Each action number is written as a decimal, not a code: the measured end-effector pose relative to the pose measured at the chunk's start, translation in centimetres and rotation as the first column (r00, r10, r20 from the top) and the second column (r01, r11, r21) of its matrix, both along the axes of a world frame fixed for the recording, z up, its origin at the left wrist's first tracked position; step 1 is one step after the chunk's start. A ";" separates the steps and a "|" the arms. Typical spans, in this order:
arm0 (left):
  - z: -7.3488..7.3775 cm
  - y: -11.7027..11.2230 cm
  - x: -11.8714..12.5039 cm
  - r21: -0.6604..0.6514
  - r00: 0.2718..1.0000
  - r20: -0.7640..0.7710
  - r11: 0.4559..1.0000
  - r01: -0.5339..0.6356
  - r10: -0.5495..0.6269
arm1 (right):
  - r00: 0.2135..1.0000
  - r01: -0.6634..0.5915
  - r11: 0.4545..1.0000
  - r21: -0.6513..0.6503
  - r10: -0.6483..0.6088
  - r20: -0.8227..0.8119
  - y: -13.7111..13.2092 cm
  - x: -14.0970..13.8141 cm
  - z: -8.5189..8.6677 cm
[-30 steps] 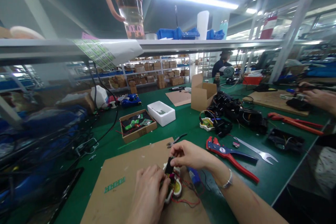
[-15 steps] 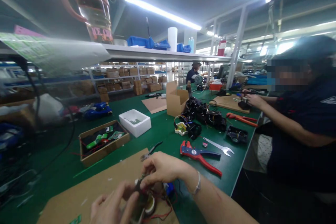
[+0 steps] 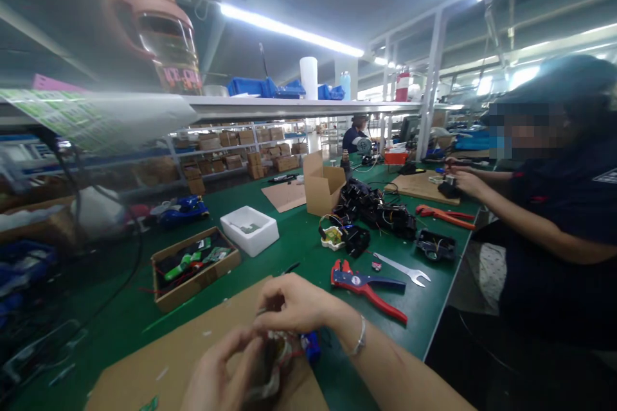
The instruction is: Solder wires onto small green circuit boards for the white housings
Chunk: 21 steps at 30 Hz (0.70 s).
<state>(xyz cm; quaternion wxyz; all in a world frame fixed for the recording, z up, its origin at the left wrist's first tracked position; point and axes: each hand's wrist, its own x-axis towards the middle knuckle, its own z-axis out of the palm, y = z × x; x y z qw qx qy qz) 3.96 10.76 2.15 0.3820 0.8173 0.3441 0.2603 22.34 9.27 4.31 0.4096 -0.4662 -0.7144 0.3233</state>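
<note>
My left hand [image 3: 224,369], blurred, is curled around a small wired assembly [image 3: 270,379] above the cardboard sheet [image 3: 193,347]. Its pale rim and thin reddish wires show below my fingers. My right hand [image 3: 294,305] meets the left from above, thumb and fingers pinched together over the assembly's top; what they grip is hidden. Beside the assembly, under my right wrist, lies a blue cylindrical part [image 3: 311,347]. Pliers with a dark handle [image 3: 292,267] lie behind my right hand, mostly covered by it.
Red-and-blue wire strippers [image 3: 357,281] and an open-end wrench [image 3: 402,270] lie right. Beyond are black housings [image 3: 376,209] and an open carton [image 3: 324,189]. Left stand a parts box [image 3: 193,276] and a white foam box [image 3: 250,231]. A co-worker [image 3: 554,218] works at right.
My hands have come closer together over the assembly, and my left fingertips now touch the right ones. My right hand covers more of the pliers. The view has shifted slightly.
</note>
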 end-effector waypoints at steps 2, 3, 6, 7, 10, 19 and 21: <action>1.4 -0.9 1.1 -0.027 0.985 0.155 0.997 -0.075 0.079 | 0.997 0.043 0.997 0.061 -0.039 -0.065 -0.4 -0.2 0.5; 2.0 -1.3 1.6 -0.025 0.981 0.180 0.997 -0.075 0.078 | 0.993 0.062 0.994 0.088 -0.053 -0.102 -0.5 -0.2 0.8; 2.9 -1.8 3.0 -0.006 0.960 0.246 0.991 -0.132 0.129 | 0.979 0.083 0.986 0.146 -0.053 -0.199 -0.9 -0.1 1.5; 3.0 -1.8 3.3 -0.005 0.952 0.269 0.989 -0.150 0.146 | 0.973 0.079 0.983 0.163 -0.041 -0.225 -1.0 -0.1 1.7; 3.3 -1.8 4.0 -0.024 0.928 0.324 0.982 -0.186 0.183 | 0.953 0.083 0.974 0.212 -0.015 -0.303 -1.2 0.2 1.9; 10.5 -0.5 3.9 0.006 0.812 0.493 0.932 -0.362 0.312 | 0.872 0.172 0.945 0.279 -0.014 -0.489 -1.2 2.3 2.3; 12.6 -0.1 3.4 0.003 0.787 0.527 0.926 -0.378 0.320 | 0.902 0.009 0.970 0.243 0.096 -0.420 -1.4 2.4 2.4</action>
